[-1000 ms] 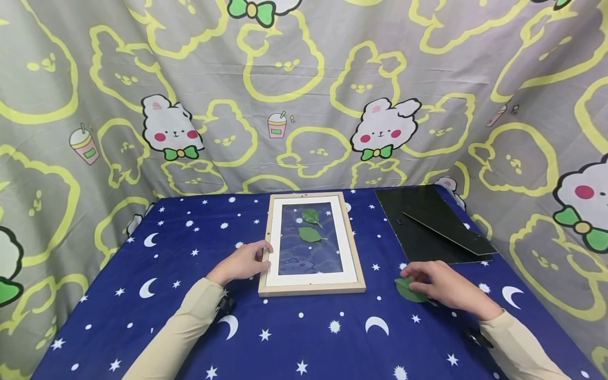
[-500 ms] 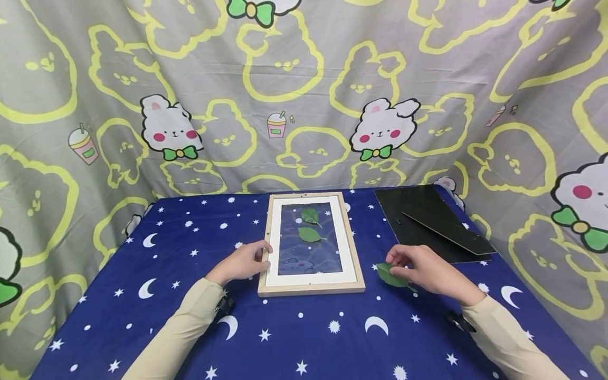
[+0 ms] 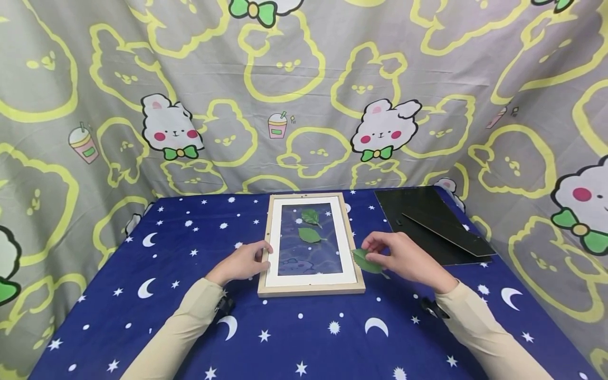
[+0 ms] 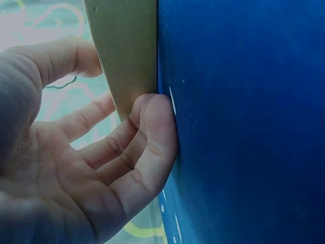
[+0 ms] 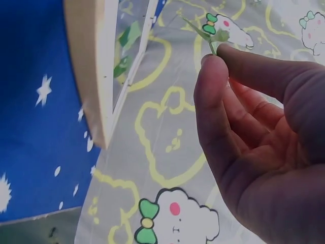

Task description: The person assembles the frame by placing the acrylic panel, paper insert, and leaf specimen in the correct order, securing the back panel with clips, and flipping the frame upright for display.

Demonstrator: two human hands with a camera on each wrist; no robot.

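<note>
A light wooden picture frame (image 3: 312, 290) with a white mat lies flat on the table. Two green leaves (image 3: 310, 235) rest inside its window, one above the other. My left hand (image 3: 243, 259) holds the frame's left side; in the left wrist view its curled fingers (image 4: 161, 119) press against the wooden edge (image 4: 127, 46). My right hand (image 3: 404, 257) pinches a third green leaf (image 3: 369, 262) between thumb and fingertips, at the frame's right edge. Seen from the right wrist, that leaf (image 5: 219, 36) appears nearly edge-on above the fingertips.
At the back right lies a black backing board (image 3: 404, 203) with a hinged stand flap (image 3: 448, 235) sticking up. The dark blue star-print cloth (image 3: 304, 338) covers the table. A grey cartoon-print curtain (image 3: 309, 153) hangs behind and on both sides.
My right hand has carried the leaf leftward and away from me, from beside the black board to the frame's right edge. The left hand stays on the frame.
</note>
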